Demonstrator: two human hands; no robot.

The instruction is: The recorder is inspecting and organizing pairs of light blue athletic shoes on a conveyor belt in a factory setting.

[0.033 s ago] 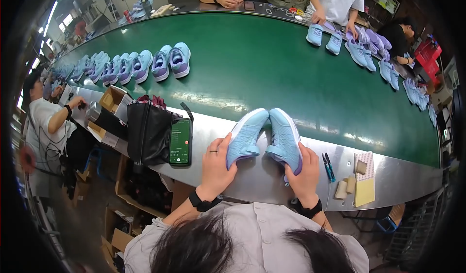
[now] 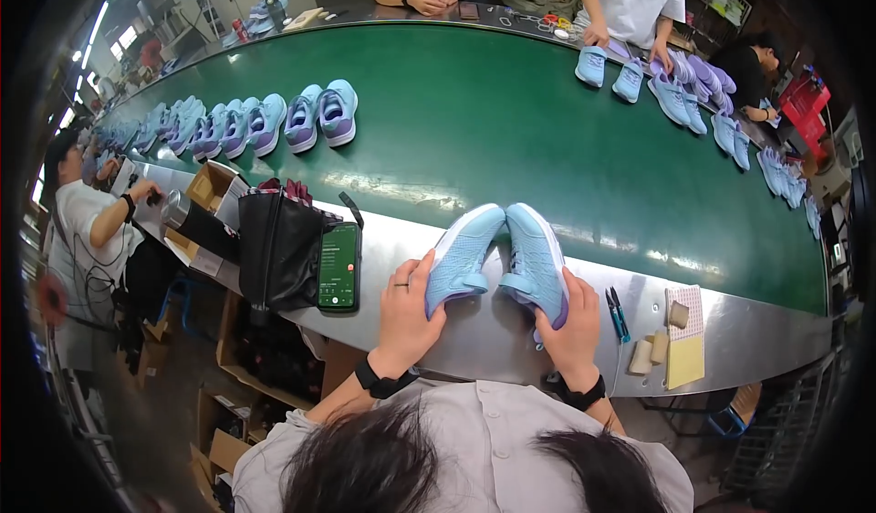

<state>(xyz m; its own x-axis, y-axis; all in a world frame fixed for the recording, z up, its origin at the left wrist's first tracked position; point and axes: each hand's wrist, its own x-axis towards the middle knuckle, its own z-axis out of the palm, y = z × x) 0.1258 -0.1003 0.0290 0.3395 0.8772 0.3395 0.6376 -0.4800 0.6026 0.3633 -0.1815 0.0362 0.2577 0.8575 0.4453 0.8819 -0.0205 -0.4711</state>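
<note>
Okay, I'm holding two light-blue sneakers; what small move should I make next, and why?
Perhaps ease the left light-blue, white-soled fabric sneaker and the matching right sneaker parallel: your left hand and right hand hold them near the heels, which splay apart while the toes sit close together.

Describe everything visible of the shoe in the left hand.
The shoe is light blue, its upper looking like textured mesh, with a matching strap near the opening. A white sole edge shows along its left side, purple low at the heel. It angles toe-away and rightward over the metal counter, its toe close to the other shoe's. The left hand grips its heel end. Whether its sole touches the counter is unclear.
</note>
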